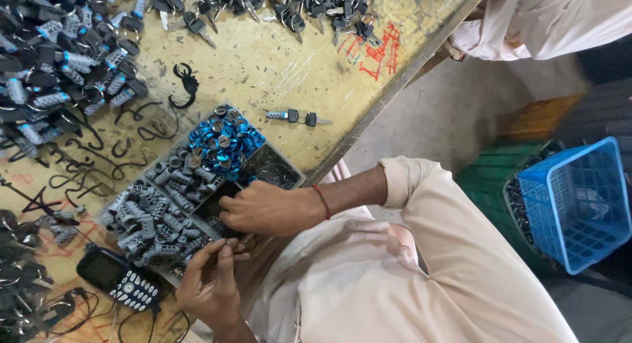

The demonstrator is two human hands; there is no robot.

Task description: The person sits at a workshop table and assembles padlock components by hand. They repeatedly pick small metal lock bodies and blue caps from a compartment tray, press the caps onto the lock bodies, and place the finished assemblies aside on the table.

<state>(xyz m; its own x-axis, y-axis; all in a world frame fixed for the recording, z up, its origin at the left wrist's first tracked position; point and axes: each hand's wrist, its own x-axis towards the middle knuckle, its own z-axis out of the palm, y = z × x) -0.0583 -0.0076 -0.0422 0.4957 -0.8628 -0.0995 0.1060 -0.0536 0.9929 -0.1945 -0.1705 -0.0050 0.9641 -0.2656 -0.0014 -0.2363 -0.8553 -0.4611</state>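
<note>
Two hands work over one divided tray (276, 168): right hand (266, 210) curled, grip unclear; left hand (210, 284) pinching something tiny. One phone (118, 280), one blue basket (579, 205).

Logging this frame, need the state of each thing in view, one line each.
Right hand: resting in the tray, fingers curled, contents hidden.
Left hand: fingertips pinched at the tray edge, grip unclear.
Tray: flat on the table, compartments partly filled.
Blue rings: heaped in one compartment.
Grey cylinders: piled in the tray.
Phone: lying face up, screen dark.
Key pair: loose on the table.
Blue basket: on the floor, tilted.
</note>
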